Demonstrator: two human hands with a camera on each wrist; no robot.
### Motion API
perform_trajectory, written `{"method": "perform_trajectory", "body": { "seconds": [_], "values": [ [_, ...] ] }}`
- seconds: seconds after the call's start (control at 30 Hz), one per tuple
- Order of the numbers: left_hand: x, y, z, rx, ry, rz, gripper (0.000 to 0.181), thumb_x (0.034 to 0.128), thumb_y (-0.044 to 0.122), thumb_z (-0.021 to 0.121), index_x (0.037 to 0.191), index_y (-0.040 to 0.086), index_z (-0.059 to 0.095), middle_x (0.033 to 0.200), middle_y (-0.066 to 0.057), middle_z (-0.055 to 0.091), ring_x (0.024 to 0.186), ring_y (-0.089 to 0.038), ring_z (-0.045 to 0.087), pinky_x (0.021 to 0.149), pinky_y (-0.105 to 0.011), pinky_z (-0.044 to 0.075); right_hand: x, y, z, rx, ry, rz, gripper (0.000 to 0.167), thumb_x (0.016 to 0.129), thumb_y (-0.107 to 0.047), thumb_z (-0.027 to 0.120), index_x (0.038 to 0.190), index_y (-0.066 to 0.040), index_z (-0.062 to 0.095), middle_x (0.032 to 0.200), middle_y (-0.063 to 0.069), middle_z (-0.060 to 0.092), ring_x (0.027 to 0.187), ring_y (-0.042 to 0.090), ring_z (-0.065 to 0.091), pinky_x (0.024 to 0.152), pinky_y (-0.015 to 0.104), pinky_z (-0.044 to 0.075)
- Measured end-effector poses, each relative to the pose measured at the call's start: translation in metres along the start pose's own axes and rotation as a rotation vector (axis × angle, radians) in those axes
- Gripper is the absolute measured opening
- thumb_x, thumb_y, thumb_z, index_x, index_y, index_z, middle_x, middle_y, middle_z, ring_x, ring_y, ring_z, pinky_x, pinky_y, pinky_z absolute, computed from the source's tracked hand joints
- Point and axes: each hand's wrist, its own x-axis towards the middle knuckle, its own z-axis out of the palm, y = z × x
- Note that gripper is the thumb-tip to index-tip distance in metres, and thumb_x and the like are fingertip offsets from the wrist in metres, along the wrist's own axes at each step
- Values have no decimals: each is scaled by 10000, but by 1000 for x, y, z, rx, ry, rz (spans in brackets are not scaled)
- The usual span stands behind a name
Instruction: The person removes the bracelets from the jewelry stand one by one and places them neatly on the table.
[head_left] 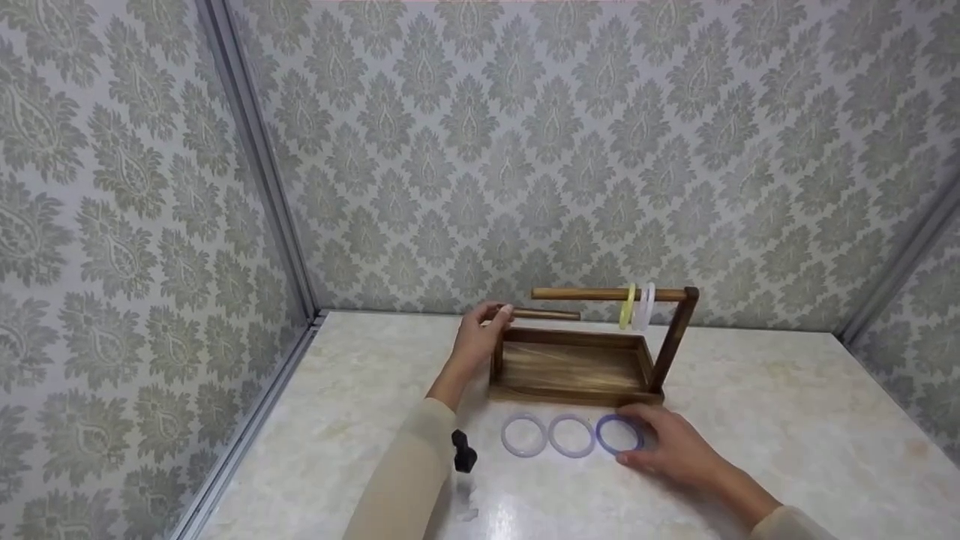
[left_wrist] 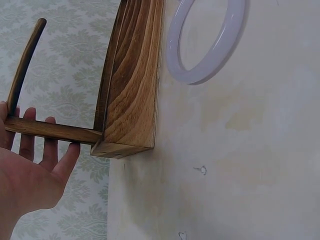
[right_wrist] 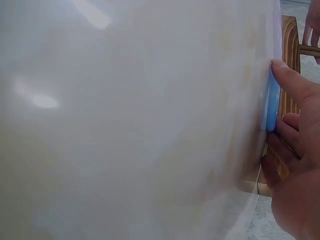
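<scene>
A wooden bangle stand (head_left: 577,396) with a shallow tray and two side bars stands on the table. My left hand (head_left: 478,337) grips the post of its lower bar at the left; in the left wrist view, the fingers pass behind that post. In front of the tray, three bangles lie flat in a row: a pale lilac bangle (head_left: 524,455), another lilac bangle (head_left: 573,455) and a blue bangle (head_left: 599,442). My right hand (head_left: 675,446) pinches the blue bangle between thumb and fingers at its right side, still at table level.
A yellow bangle (head_left: 625,315) and whitish bangles (head_left: 642,311) hang on the stand's upper bar (head_left: 577,293). A small black device (head_left: 464,455) shows beside the left sleeve. Patterned walls (head_left: 480,150) enclose the pale table (head_left: 360,420) at the back and sides.
</scene>
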Motion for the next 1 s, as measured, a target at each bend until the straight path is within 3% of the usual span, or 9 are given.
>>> {"method": "perform_trajectory", "body": {
  "seconds": [0.27, 0.47, 0.63, 0.83, 1.0],
  "values": [
    [1, 9, -2, 76, 22, -4, 320, 1110, 367, 580, 1244, 105, 708, 1151, -70, 706, 1162, -316, 682, 992, -453, 528, 1, -6, -1, 38, -48, 52, 829, 849, -547, 862, 1478, -81, 587, 1460, 116, 616, 1382, 409, 537, 1138, 636, 388],
    [-1, 15, -2, 187, 87, -1, 317, 1098, 386, 598, 1240, 132, 726, 1171, -51, 717, 1133, -256, 670, 965, -449, 545, 4, -17, -9, 35, -98, 6, 818, 921, -528, 802, 1513, -33, 530, 1482, 149, 592, 1388, 413, 530, 1131, 628, 400],
    [-8, 7, -14, 233, 107, -5, 402, 1066, 436, 644, 1331, 142, 712, 1287, -68, 697, 1218, -260, 635, 1019, -467, 527, -4, -29, -19, -20, -143, -66, 780, 956, -499, 775, 1526, -37, 511, 1499, 173, 567, 1405, 444, 499, 1124, 666, 388],
    [-19, 4, -33, 240, 104, 10, 463, 1061, 462, 642, 1366, 116, 675, 1315, -83, 679, 1245, -271, 639, 1042, -458, 521, -21, -42, -52, -64, -142, -102, 667, 990, -518, 722, 1494, -111, 564, 1476, 118, 596, 1393, 427, 516, 1097, 681, 408],
    [-26, 32, -40, 276, 111, 120, 450, 1080, 408, 626, 1372, 66, 641, 1292, -90, 677, 1216, -270, 663, 1039, -436, 528, -31, -52, -88, -74, -86, -50, 682, 992, -593, 672, 1501, -150, 575, 1479, 96, 606, 1378, 388, 550, 1076, 650, 454]
  ]
}}
